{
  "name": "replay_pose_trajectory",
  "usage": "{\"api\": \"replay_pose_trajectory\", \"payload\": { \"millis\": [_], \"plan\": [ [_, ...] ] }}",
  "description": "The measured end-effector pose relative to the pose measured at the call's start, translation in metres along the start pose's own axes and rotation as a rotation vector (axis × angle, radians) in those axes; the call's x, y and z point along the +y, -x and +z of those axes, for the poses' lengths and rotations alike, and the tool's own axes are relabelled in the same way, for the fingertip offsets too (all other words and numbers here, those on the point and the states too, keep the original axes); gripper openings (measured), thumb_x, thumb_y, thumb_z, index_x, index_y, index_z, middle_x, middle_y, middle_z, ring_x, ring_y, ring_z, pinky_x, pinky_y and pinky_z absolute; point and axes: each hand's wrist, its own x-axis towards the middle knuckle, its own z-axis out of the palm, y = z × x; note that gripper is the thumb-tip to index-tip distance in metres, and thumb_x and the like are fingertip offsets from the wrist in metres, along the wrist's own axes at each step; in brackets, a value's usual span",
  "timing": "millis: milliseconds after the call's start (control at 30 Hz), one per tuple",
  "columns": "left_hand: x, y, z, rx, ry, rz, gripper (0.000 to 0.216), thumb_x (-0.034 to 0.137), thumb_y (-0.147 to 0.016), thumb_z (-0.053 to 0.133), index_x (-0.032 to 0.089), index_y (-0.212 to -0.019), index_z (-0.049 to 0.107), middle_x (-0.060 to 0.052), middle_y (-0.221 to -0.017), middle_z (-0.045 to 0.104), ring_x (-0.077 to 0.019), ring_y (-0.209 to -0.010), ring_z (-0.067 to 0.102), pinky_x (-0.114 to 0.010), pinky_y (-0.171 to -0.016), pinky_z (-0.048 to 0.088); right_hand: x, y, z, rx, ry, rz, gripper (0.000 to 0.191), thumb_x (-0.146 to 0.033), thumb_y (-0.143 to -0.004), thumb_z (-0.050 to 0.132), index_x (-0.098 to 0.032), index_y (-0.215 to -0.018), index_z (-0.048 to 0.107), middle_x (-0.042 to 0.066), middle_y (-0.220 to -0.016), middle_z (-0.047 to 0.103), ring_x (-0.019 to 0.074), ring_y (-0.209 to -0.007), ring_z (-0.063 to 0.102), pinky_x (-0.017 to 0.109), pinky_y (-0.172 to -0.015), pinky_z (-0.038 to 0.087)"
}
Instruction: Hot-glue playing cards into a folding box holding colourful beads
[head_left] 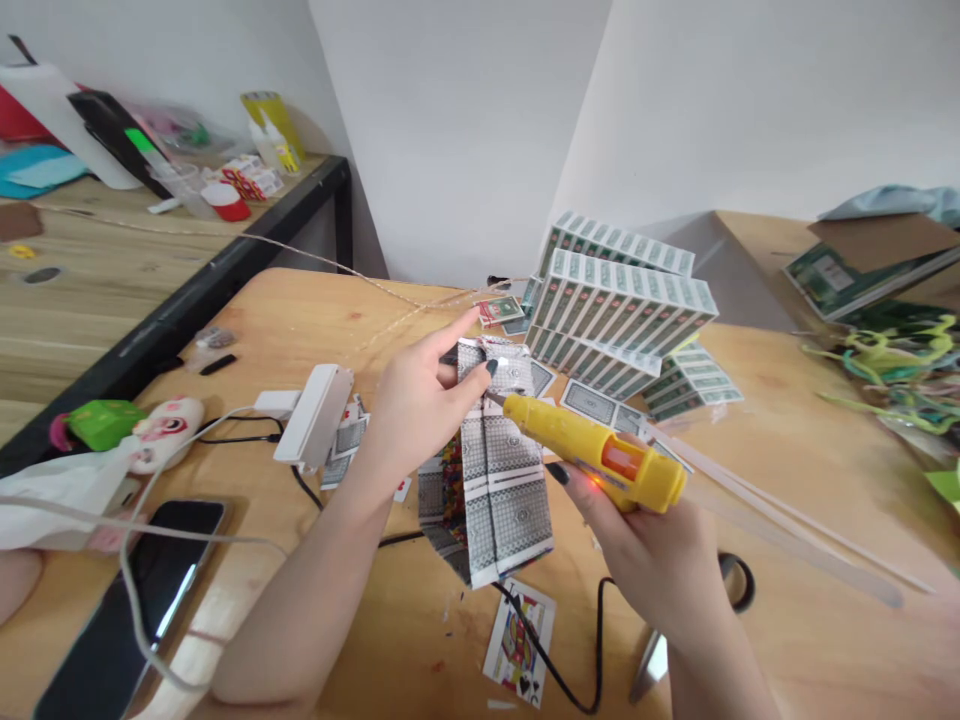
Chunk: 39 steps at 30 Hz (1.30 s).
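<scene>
My left hand (420, 400) pinches the top of a folded piece made of playing cards (495, 480), thumb and fingers closed on its upper edge while the index finger points outward. A yellow hot glue gun (592, 450) is gripped in my right hand (652, 550). Its nozzle touches the card piece near my left thumb, and its black cord runs down toward the table's front edge. The card piece stands slightly raised over the wooden table (300, 620).
Stacked packs of playing cards (622, 310) stand behind the work. Clear glue sticks (757, 510) lie to the right; a loose face card (521, 640) and scissors (720, 600) lie near the front. A phone (127, 610), white charger (315, 415) and cables sit left.
</scene>
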Motion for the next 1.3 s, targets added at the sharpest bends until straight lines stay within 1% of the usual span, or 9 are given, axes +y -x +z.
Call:
{"api": "replay_pose_trajectory", "payload": {
  "millis": [67,167,333,433,567,700,833,1133,1300],
  "plan": [
    [0.0002,0.0002,0.0,0.006,0.001,0.004,0.062,0.025,-0.079,0.059,0.022,-0.14,0.046,0.011,-0.039,0.032,-0.0081,-0.04,0.018,-0.024,-0.041,0.018,-0.0006,-0.0004,-0.0003,0.013,0.018,-0.021,0.016,-0.035,-0.089,0.054,-0.021,-0.087,0.062,0.002,-0.075,0.069,0.0164,-0.064,0.066,0.024,-0.057,0.052],
    [-0.0003,0.0001,0.0002,0.006,0.005,0.002,0.064,0.024,-0.079,0.059,0.023,-0.142,0.044,0.011,-0.039,0.032,-0.008,-0.04,0.018,-0.024,-0.041,0.018,-0.0007,-0.0009,-0.0003,0.005,0.051,-0.05,0.017,-0.036,-0.089,0.054,-0.022,-0.086,0.064,0.002,-0.078,0.071,0.0172,-0.065,0.067,0.024,-0.056,0.051],
    [-0.0009,-0.0001,0.001,0.014,0.029,-0.005,0.064,0.024,-0.078,0.06,0.025,-0.141,0.045,0.011,-0.041,0.033,-0.0082,-0.041,0.019,-0.024,-0.041,0.018,-0.0001,-0.0006,0.0012,0.036,0.092,-0.038,0.021,-0.039,-0.09,0.053,-0.022,-0.086,0.063,0.002,-0.076,0.071,0.0175,-0.064,0.067,0.025,-0.054,0.051],
    [-0.0005,0.0,0.0009,0.006,0.033,-0.004,0.065,0.023,-0.078,0.059,0.024,-0.141,0.044,0.011,-0.04,0.032,-0.0081,-0.041,0.018,-0.024,-0.041,0.018,-0.0003,0.0,0.0008,0.02,0.121,-0.054,0.022,-0.039,-0.091,0.051,-0.022,-0.085,0.063,0.002,-0.075,0.071,0.0167,-0.063,0.067,0.024,-0.053,0.051],
    [-0.0009,-0.0001,0.0008,0.011,0.037,0.0,0.064,0.022,-0.078,0.059,0.024,-0.141,0.046,0.011,-0.04,0.03,-0.0078,-0.04,0.017,-0.024,-0.041,0.017,-0.0005,0.0005,-0.0003,0.011,0.111,-0.062,0.019,-0.036,-0.091,0.051,-0.022,-0.085,0.062,0.001,-0.072,0.07,0.0152,-0.06,0.065,0.024,-0.053,0.051],
    [-0.0019,-0.0002,0.0012,0.008,0.048,-0.002,0.065,0.023,-0.078,0.06,0.024,-0.141,0.045,0.011,-0.04,0.031,-0.0076,-0.04,0.018,-0.024,-0.041,0.018,-0.0008,0.0008,0.0004,0.011,0.098,-0.063,0.019,-0.036,-0.091,0.051,-0.022,-0.086,0.063,0.001,-0.075,0.071,0.016,-0.062,0.066,0.024,-0.054,0.051],
    [-0.002,0.0,0.0014,0.012,0.043,-0.01,0.064,0.024,-0.079,0.06,0.023,-0.141,0.046,0.011,-0.04,0.03,-0.0076,-0.04,0.018,-0.024,-0.041,0.018,-0.0004,0.0005,0.0013,0.021,0.082,-0.055,0.019,-0.036,-0.09,0.053,-0.022,-0.081,0.061,-0.001,-0.067,0.068,0.0143,-0.056,0.063,0.022,-0.05,0.049],
    [-0.0031,-0.0008,0.0005,0.003,0.026,-0.008,0.064,0.025,-0.079,0.061,0.024,-0.141,0.045,0.011,-0.04,0.033,-0.008,-0.039,0.019,-0.024,-0.041,0.019,0.0006,0.0017,0.0021,0.026,0.052,-0.021,0.019,-0.037,-0.09,0.053,-0.022,-0.084,0.062,0.001,-0.072,0.07,0.0151,-0.059,0.064,0.023,-0.052,0.05],
    [-0.0019,-0.0007,0.0011,-0.001,0.034,-0.012,0.065,0.025,-0.079,0.061,0.024,-0.142,0.044,0.011,-0.039,0.034,-0.0079,-0.039,0.019,-0.024,-0.041,0.018,-0.0014,-0.0016,0.0018,0.04,0.098,-0.05,0.021,-0.039,-0.09,0.052,-0.022,-0.085,0.063,0.001,-0.072,0.07,0.016,-0.059,0.065,0.024,-0.052,0.05]
  ]
}}
